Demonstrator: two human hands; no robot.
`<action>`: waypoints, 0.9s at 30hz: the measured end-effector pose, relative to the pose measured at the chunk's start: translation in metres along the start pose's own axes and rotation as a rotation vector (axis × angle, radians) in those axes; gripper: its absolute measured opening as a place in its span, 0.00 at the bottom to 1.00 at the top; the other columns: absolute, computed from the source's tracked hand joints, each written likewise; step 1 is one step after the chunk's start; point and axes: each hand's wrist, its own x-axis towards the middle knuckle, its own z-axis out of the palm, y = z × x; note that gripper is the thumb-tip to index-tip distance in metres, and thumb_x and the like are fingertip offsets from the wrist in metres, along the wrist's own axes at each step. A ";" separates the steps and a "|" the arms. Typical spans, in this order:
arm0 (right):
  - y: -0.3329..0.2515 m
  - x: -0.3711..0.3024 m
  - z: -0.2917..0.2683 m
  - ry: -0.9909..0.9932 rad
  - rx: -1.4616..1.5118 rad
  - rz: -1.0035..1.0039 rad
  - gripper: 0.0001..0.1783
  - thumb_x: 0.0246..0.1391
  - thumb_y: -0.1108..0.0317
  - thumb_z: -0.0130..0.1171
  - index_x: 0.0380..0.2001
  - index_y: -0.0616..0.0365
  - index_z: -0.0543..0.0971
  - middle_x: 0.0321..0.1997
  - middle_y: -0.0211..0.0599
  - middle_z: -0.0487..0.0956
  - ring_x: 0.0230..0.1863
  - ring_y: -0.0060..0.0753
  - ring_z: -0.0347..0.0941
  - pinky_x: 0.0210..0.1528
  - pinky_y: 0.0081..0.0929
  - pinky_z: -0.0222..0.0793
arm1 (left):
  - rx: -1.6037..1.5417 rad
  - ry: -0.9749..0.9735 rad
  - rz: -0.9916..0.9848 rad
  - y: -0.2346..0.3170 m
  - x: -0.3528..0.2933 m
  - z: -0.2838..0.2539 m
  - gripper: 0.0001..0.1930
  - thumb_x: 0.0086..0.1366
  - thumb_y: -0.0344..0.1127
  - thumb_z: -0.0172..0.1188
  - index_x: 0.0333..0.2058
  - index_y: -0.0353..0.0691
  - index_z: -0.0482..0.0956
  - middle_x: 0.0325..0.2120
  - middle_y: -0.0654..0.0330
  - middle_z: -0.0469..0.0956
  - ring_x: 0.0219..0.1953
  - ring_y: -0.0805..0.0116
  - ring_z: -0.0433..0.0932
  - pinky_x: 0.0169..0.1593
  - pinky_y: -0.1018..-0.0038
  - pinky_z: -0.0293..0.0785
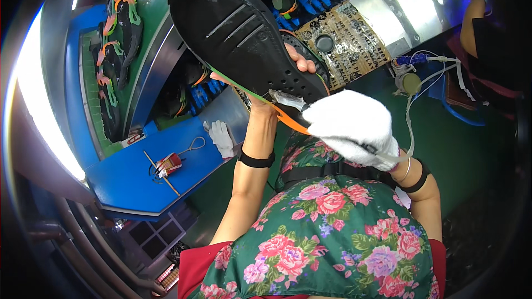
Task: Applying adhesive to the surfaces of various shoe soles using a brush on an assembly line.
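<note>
Shoes (119,50) in black with orange and green trim lay in a row on the green belt (152,33) to your left, well apart from your hands. Your left hand (277,86) was closed around the black sole (244,36), raised underside-up before you; your gloved right hand (354,127) was clamped on a small tool (288,99) touching the sole's heel end. A spare white glove (221,137) and a red device (169,163) lay on the blue table (127,182). Behind the sole, a patch of brown printed tape (349,44) covered the metal panel (410,5).
</note>
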 end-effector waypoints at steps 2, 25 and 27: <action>0.005 -0.006 0.005 -0.058 -0.086 -0.112 0.12 0.42 0.77 0.74 0.34 0.57 0.88 0.39 0.41 0.87 0.40 0.42 0.85 0.43 0.33 0.79 | -0.023 -0.022 0.030 -0.002 0.005 0.004 0.67 0.35 0.97 0.41 0.42 0.27 0.77 0.33 0.51 0.76 0.39 0.55 0.81 0.50 0.53 0.78; 0.013 -0.014 -0.005 0.052 0.165 0.234 0.09 0.42 0.79 0.72 0.31 0.60 0.87 0.36 0.44 0.87 0.37 0.42 0.84 0.40 0.33 0.79 | 0.034 -0.260 0.022 0.011 0.028 -0.013 0.20 0.71 0.46 0.60 0.47 0.32 0.75 0.37 0.48 0.82 0.47 0.51 0.82 0.59 0.58 0.75; 0.009 -0.011 -0.004 -0.021 0.071 0.139 0.09 0.42 0.79 0.71 0.31 0.59 0.87 0.36 0.44 0.87 0.37 0.42 0.84 0.40 0.33 0.79 | 0.040 -0.306 0.033 0.012 0.030 -0.014 0.22 0.70 0.47 0.61 0.48 0.30 0.75 0.37 0.47 0.82 0.47 0.52 0.82 0.59 0.57 0.75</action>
